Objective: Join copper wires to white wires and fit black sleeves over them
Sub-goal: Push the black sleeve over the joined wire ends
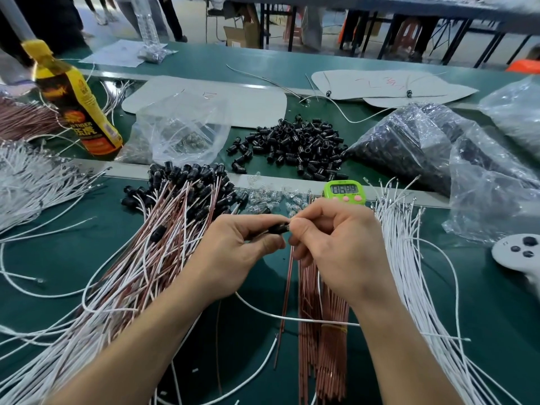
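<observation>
A person's two hands are meeting in the middle of a green tabletop [482,302], near the viewer. The left hand [239,249] is pinching one black sleeve [280,228] between thumb and curled fingers. The right hand [333,244] is closing a narrow grip of thumb and forefinger on the sleeve's right end, so the sleeve is lying level between the two grips, mostly hidden. A single copper wire [285,302] is hanging straight down from just below the sleeve, and a white wire [277,316] is curving across under both wrists. A bundle of copper wires [321,346] is lying beneath the right wrist, with loose white wires [409,273] fanning out to its right. To the left, a heap of joined wires capped with sleeves [163,229] is spreading outward. Farther off, a pile of loose black sleeves [295,147], a green timer [344,192] and a yellow bottle [79,106] are sitting.
</observation>
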A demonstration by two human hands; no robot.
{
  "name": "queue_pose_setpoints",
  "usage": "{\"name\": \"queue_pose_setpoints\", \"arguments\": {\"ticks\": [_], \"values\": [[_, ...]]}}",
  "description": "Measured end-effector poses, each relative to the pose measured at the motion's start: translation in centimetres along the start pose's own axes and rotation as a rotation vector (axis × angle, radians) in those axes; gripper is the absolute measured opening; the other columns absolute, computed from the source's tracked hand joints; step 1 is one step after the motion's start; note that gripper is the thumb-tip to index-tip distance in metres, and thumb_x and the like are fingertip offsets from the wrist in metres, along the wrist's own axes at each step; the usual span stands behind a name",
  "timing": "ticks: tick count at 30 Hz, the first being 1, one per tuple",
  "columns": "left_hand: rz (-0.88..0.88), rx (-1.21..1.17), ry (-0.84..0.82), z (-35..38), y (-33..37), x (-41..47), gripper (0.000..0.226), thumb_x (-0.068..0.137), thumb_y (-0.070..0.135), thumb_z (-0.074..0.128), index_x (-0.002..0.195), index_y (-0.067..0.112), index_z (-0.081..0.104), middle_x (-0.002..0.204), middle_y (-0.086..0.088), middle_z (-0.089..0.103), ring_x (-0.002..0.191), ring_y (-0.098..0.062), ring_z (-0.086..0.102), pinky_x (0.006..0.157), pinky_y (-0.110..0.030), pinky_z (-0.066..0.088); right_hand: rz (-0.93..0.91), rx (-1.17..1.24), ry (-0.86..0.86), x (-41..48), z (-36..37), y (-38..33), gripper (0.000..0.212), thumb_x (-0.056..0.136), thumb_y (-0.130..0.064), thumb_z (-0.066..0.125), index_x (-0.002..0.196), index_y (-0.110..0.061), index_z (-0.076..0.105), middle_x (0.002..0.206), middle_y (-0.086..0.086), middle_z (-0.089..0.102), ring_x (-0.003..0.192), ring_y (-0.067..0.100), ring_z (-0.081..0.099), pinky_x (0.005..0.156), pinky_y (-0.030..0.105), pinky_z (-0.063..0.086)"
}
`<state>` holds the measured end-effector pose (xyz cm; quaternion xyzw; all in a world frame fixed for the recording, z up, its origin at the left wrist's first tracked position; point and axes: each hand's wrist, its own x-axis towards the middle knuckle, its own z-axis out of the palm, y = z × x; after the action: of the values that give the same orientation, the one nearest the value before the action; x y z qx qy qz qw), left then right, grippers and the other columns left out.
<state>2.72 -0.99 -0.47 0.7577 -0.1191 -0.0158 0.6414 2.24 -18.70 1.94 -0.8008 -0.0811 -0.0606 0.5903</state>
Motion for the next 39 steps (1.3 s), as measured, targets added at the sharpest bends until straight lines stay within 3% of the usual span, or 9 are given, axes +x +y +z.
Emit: {"name": "queue_pose_setpoints", "arguments": {"ticks": [4,9,14,18,22,27,29,34,39], "values": [[0.016,0.036,-0.011,-0.1,0.0,-0.2,0.027,0.087,0.010,0.073,0.105,0.030,0.077,0.093,0.011,0.079,0.089,-0.001,0.071,0.081,-0.016,0.054,-0.038,-0.095,0.018,-0.2,0.1,-0.1,0.021,0.093,-0.008,0.073,0.075,-0.020,0.073,0.061,-0.005,0.072,0.051,0.013,0.070,0.049,0.035,0.059],[0.006,0.025,-0.040,-0.1,-0.3,-0.1,0.027,0.083,0.029,0.070,0.108,0.024,0.078,0.095,0.002,0.078,0.091,-0.011,0.070,0.085,-0.025,0.057,-0.069,-0.135,0.061,-0.3,0.0,-0.3,0.021,0.090,-0.011,0.074,0.072,-0.021,0.073,0.059,-0.008,0.071,0.051,0.015,0.069,0.051,0.045,0.060],[0.011,0.043,-0.036,0.0,-0.5,-0.1,0.021,0.089,0.020,0.071,0.108,0.026,0.078,0.091,-0.003,0.078,0.085,-0.016,0.069,0.080,-0.026,0.056,-0.082,-0.159,0.056,-0.4,0.4,-0.4,0.020,0.090,-0.012,0.075,0.072,-0.022,0.072,0.060,-0.010,0.071,0.052,0.013,0.070,0.050,0.039,0.060],[0.000,0.075,-0.048,-0.2,-0.4,-0.3,0.024,0.091,0.011,0.069,0.110,0.023,0.079,0.089,-0.006,0.077,0.085,-0.030,0.068,0.079,-0.033,0.057,-0.004,-0.049,-0.031,-0.1,0.3,0.0,0.021,0.091,-0.004,0.073,0.073,-0.015,0.072,0.059,-0.002,0.071,0.048,0.012,0.069,0.045,0.024,0.053],[-0.017,0.157,-0.072,-0.3,-0.4,-0.6,0.028,0.094,0.000,0.067,0.109,0.020,0.079,0.081,-0.005,0.075,0.074,-0.022,0.065,0.073,-0.030,0.055,-0.006,-0.083,-0.065,-0.1,0.4,0.5,0.022,0.090,-0.006,0.074,0.071,-0.017,0.071,0.056,-0.004,0.070,0.045,0.010,0.067,0.044,0.020,0.050],[-0.036,0.265,-0.107,-0.5,-0.1,-0.7,0.032,0.092,0.000,0.069,0.106,0.026,0.081,0.087,0.004,0.078,0.078,-0.004,0.068,0.076,-0.018,0.053,0.039,-0.098,-0.131,0.1,0.6,1.1,0.024,0.089,-0.008,0.075,0.069,-0.019,0.070,0.056,-0.001,0.070,0.043,0.014,0.066,0.044,0.023,0.052],[-0.045,0.301,-0.078,-0.3,-0.3,-0.3,0.030,0.091,0.002,0.069,0.103,0.027,0.080,0.081,0.005,0.077,0.072,-0.008,0.067,0.072,-0.025,0.053,0.090,-0.021,-0.121,0.3,0.6,1.4,0.025,0.090,-0.004,0.073,0.069,-0.017,0.070,0.057,0.003,0.070,0.045,0.019,0.067,0.044,0.025,0.052],[-0.098,0.016,0.070,0.1,-0.3,0.3,0.024,0.087,0.003,0.076,0.102,0.020,0.066,0.076,-0.008,0.078,0.071,-0.023,0.071,0.077,-0.034,0.055,0.129,0.123,-0.050,0.6,0.5,1.7,0.024,0.090,-0.001,0.072,0.070,-0.013,0.071,0.059,0.008,0.071,0.048,0.024,0.069,0.045,0.027,0.052],[-0.123,-0.215,0.068,-0.1,-0.5,0.3,0.007,0.092,0.003,0.065,0.094,0.009,0.063,0.075,-0.010,0.075,0.064,-0.016,0.068,0.067,-0.022,0.056,0.169,0.292,-0.005,0.6,0.1,0.9,0.027,0.089,0.005,0.072,0.067,-0.010,0.071,0.060,0.015,0.070,0.047,0.024,0.066,0.044,0.027,0.051]]}}
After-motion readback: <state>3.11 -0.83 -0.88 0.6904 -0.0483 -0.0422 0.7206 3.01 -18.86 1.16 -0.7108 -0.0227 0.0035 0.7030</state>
